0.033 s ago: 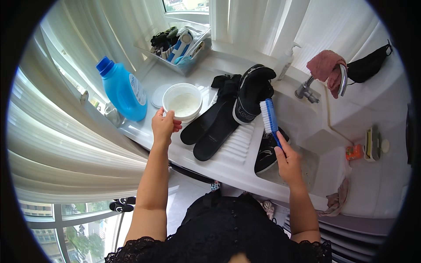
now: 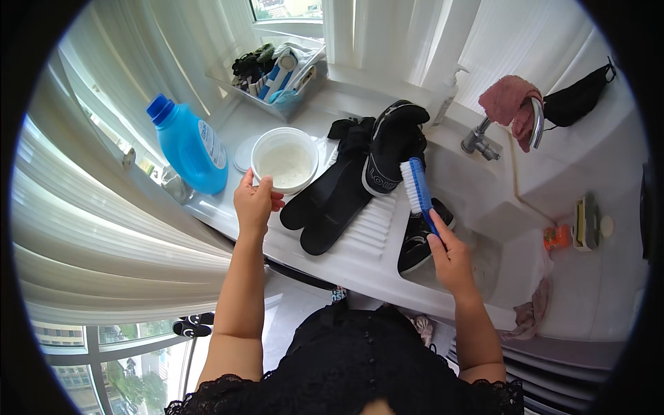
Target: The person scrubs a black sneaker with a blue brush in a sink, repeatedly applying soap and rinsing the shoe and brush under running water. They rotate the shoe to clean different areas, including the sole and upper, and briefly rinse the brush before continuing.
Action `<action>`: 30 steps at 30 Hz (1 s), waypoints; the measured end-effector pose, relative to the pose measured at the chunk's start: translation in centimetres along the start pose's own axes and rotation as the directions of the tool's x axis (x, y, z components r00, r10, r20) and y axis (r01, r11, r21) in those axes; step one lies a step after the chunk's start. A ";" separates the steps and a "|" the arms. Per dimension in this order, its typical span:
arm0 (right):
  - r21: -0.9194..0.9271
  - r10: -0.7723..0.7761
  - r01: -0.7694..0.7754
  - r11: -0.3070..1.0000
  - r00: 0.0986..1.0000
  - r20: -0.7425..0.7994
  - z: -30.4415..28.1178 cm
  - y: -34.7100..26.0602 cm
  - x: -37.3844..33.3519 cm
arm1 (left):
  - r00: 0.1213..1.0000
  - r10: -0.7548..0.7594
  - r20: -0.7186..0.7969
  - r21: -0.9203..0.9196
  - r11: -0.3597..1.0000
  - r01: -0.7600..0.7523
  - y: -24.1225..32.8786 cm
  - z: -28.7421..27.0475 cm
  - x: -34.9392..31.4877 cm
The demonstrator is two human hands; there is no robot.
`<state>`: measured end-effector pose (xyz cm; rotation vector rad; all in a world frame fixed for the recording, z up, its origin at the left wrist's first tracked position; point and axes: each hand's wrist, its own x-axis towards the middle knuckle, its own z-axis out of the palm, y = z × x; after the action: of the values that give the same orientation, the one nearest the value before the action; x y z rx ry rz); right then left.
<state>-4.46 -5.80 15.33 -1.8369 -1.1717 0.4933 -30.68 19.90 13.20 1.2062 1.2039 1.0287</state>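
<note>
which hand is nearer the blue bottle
Left. The left hand holds the white tub, just right of the bottle; the right hand is farther right, over the sink, holding the brush.

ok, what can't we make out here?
All in the head view:
Shoe in sink: partly hidden by brush.
Tub: pale contents too indistinct to identify.
Lid: partly hidden by tub.
Tap: partly covered by cloth.

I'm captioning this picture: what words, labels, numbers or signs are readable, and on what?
Black shoe by the insoles: large pale lettering shows, wording not copied.
Blue bottle: label too small to read.
White pump bottle: label too small to read.
Blue brush: no text I can make out.
</note>
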 end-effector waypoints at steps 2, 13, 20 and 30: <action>0.015 0.033 -0.034 0.999 0.998 0.045 -1.0 -1.0 -0.5 | 0.994 0.103 0.041 -0.022 0.995 -0.102 1.8 1.7 -2.8; -0.096 -0.152 0.169 0.981 0.975 0.165 -12.4 -1.7 -4.9 | 0.871 0.131 0.473 0.047 0.984 -0.174 2.2 16.0 -13.4; -0.291 0.277 -0.185 0.939 0.906 0.319 -13.8 2.4 -4.5 | 0.703 0.449 0.552 0.191 0.752 -0.631 0.3 22.2 -15.8; -0.165 0.253 -0.195 0.967 0.816 0.519 -17.3 6.6 -5.0 | 0.639 0.479 0.602 0.246 0.650 -0.719 0.3 25.7 -17.0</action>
<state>8.87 -19.28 18.50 -2.0046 -1.3651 1.1652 -6.97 0.23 14.58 2.2387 0.6159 0.8264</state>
